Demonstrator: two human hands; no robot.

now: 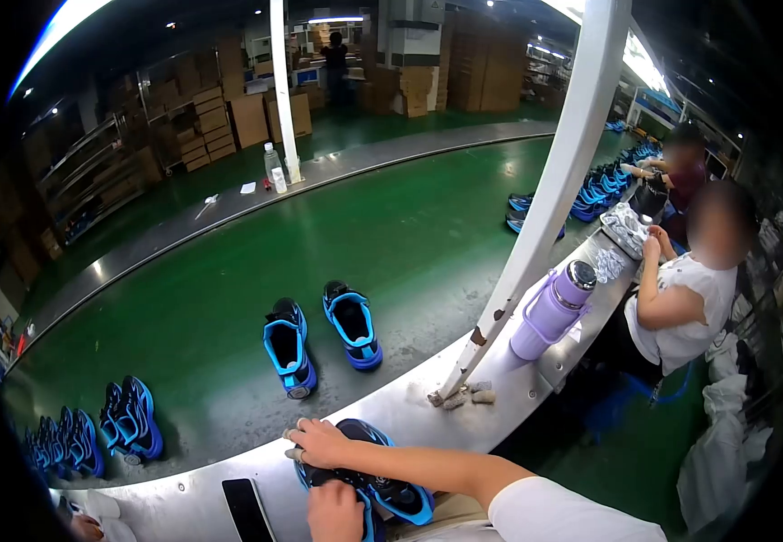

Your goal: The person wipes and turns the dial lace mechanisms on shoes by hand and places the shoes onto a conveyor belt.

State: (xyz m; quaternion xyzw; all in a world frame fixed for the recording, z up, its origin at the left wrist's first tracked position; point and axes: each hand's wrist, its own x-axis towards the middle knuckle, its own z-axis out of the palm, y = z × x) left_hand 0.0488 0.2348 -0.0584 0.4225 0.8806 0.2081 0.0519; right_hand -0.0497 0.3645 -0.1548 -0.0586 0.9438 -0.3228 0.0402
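Note:
A pair of black sneakers with bright blue trim lies on the metal ledge right in front of me. My right hand (321,443) reaches across from the right, its fingers wrapped over the front of the nearer sneaker (317,473). Pale finger covers show on its fingertips. Below it, my left hand (335,511) is closed with curled fingers at the same sneaker; its fingertips are hidden. The other sneaker (402,495) rests alongside, partly covered by my right forearm. A dark-screened phone (247,511) lies on the ledge to the left.
Two sneakers (353,327) stand on the green conveyor (202,298); more line up at left (130,420) and far right. A white post (536,208) rises from the ledge near a purple bottle (552,312). Co-workers sit at right (694,294); another person's hand (86,527) shows lower left.

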